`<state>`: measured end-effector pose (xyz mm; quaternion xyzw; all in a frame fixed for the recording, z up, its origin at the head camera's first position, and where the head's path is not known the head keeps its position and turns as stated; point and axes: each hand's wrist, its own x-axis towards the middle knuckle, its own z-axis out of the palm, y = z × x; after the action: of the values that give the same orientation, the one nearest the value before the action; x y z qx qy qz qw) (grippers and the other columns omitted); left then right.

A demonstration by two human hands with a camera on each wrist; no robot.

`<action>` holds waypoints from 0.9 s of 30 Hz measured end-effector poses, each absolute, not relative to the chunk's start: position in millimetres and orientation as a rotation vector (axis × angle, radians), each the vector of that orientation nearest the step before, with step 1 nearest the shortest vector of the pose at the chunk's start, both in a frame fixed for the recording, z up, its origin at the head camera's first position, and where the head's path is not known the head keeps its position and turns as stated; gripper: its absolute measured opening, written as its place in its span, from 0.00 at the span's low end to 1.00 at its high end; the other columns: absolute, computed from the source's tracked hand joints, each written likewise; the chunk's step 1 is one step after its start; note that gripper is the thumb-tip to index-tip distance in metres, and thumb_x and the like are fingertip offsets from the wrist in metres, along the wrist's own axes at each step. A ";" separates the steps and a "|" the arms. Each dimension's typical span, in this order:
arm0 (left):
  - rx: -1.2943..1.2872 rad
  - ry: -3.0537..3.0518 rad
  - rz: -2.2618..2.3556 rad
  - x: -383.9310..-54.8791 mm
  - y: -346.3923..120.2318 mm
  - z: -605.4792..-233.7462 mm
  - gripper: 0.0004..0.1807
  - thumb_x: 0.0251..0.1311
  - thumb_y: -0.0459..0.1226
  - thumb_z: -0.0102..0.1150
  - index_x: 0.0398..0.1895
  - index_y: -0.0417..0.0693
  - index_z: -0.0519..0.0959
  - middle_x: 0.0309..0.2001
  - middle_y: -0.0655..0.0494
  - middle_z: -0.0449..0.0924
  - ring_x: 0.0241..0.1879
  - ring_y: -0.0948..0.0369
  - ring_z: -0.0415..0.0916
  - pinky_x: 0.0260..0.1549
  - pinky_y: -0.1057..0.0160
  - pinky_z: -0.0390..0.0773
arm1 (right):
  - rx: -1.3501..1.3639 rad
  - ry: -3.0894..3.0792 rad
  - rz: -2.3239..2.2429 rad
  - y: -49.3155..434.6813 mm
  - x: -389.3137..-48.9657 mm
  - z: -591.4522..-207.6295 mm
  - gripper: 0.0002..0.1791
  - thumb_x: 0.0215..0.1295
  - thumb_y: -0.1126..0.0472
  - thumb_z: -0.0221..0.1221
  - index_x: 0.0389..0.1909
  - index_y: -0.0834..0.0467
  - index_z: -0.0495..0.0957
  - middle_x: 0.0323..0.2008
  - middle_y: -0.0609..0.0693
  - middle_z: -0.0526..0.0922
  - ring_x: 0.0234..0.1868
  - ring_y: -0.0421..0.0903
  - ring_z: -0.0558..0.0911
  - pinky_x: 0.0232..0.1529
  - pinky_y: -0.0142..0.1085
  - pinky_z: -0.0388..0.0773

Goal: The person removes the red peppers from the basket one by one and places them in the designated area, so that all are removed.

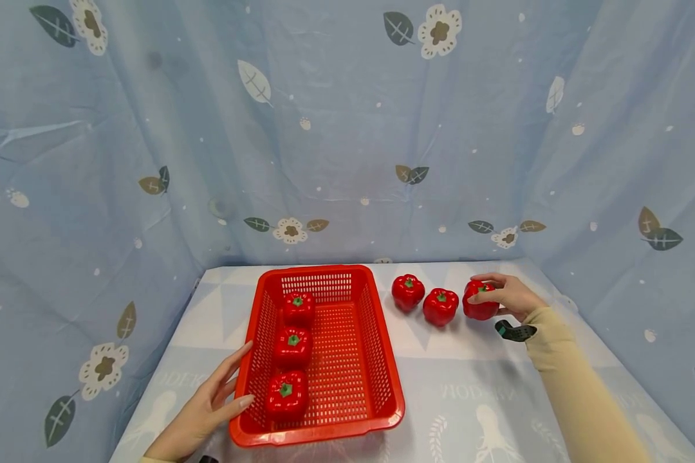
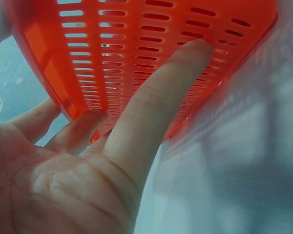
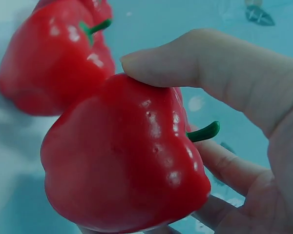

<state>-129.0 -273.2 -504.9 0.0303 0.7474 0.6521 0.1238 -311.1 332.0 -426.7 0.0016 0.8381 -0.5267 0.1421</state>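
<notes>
My right hand [image 1: 512,297] grips a red bell pepper [image 1: 478,307] at the right end of a short row, thumb on one side and fingers round the other. In the right wrist view, the held pepper [image 3: 122,161] is large, with its green stem pointing to the right. Two more red bell peppers [image 1: 440,307] [image 1: 408,292] stand to its left. My left hand [image 1: 205,402] rests against the left side of a red plastic basket [image 1: 389,360], its straight thumb [image 2: 151,97] touching the slotted outer wall. Inside, three red bell peppers [image 1: 287,395] line the basket's left side.
A pale patterned cloth [image 1: 457,366] covers the table. Blue floral curtains [image 1: 336,128] enclose it at the back and on both sides. A dark wrist strap piece [image 1: 515,331] shows at my right wrist.
</notes>
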 end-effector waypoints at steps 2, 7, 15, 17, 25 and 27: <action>0.073 2.184 1.896 -128.8 -272.9 -505.0 0.47 0.74 0.40 0.69 0.89 0.66 0.54 0.88 0.42 0.45 0.82 0.28 0.51 0.59 0.50 0.86 | 0.014 2.412 -1.508 332.3 -311.1 -430.5 0.42 0.71 0.60 0.69 0.80 0.69 0.63 0.71 0.72 0.70 0.59 0.59 0.79 0.54 0.51 0.88; 0.066 2.189 1.895 -128.4 -272.4 -504.0 0.47 0.73 0.41 0.69 0.89 0.66 0.54 0.88 0.42 0.45 0.82 0.28 0.51 0.59 0.48 0.85 | 0.023 2.410 -1.482 332.9 -313.6 -440.5 0.42 0.70 0.61 0.69 0.79 0.70 0.63 0.67 0.71 0.73 0.55 0.56 0.82 0.50 0.49 0.89; 0.074 2.167 1.917 -127.2 -271.6 -504.0 0.47 0.74 0.40 0.69 0.88 0.66 0.54 0.88 0.42 0.45 0.82 0.28 0.50 0.59 0.48 0.86 | 0.021 2.401 -1.476 337.7 -319.1 -456.4 0.42 0.70 0.61 0.69 0.79 0.70 0.63 0.64 0.66 0.76 0.53 0.54 0.83 0.49 0.48 0.89; 0.067 2.164 1.922 -127.0 -271.3 -504.2 0.47 0.74 0.39 0.69 0.88 0.67 0.55 0.88 0.43 0.45 0.82 0.29 0.51 0.58 0.49 0.86 | 0.015 2.395 -1.482 337.8 -319.1 -457.2 0.42 0.70 0.61 0.69 0.79 0.69 0.63 0.64 0.67 0.76 0.53 0.55 0.82 0.50 0.48 0.89; 0.072 2.180 1.909 -127.2 -270.8 -504.2 0.47 0.74 0.40 0.69 0.89 0.66 0.54 0.88 0.42 0.45 0.82 0.28 0.50 0.58 0.49 0.86 | 0.009 2.391 -1.478 337.8 -318.4 -457.1 0.43 0.70 0.60 0.70 0.80 0.69 0.63 0.65 0.68 0.75 0.54 0.55 0.82 0.51 0.47 0.88; 0.061 2.180 1.907 -127.1 -270.7 -504.5 0.47 0.73 0.40 0.69 0.89 0.66 0.55 0.88 0.42 0.45 0.82 0.28 0.51 0.58 0.49 0.86 | 0.004 2.392 -1.472 338.0 -318.5 -457.2 0.43 0.70 0.60 0.70 0.80 0.69 0.63 0.66 0.68 0.75 0.54 0.55 0.82 0.51 0.47 0.88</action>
<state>-127.1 -270.7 -504.5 0.0210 0.7468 0.6534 0.1220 -318.5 338.0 -457.2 0.0016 0.8399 -0.5169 0.1657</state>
